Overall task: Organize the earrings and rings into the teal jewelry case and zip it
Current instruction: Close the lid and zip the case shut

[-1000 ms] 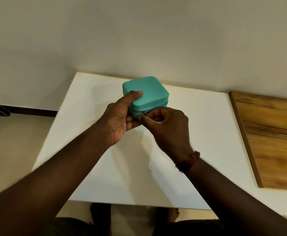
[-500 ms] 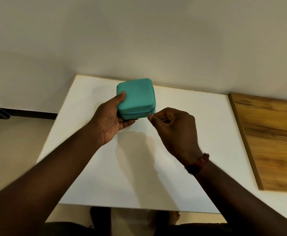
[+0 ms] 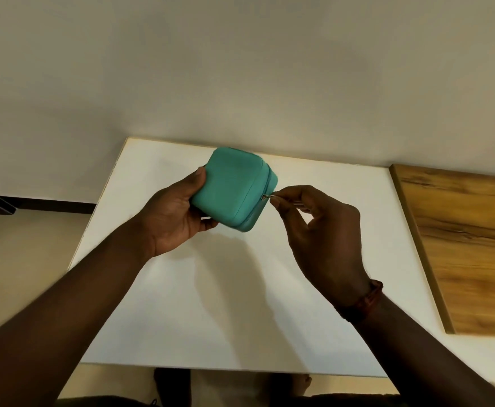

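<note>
The teal jewelry case (image 3: 232,185) is closed and held tilted above the white table (image 3: 313,304), its lid turned toward me. My left hand (image 3: 178,218) grips it from the left, thumb on the upper left edge and fingers underneath. My right hand (image 3: 319,230) pinches the small metal zipper pull (image 3: 267,196) on the case's right side, between thumb and forefinger. No earrings or rings are in sight.
A wooden board (image 3: 463,248) lies on the right part of the table. A pale wall rises right behind the table's far edge. The floor and a dark baseboard (image 3: 43,204) show at the left, and my feet below the near edge.
The case has been lifted and turned so its lid faces me. The zipper pull, with my right hand, has travelled from the front edge round to the right side.
</note>
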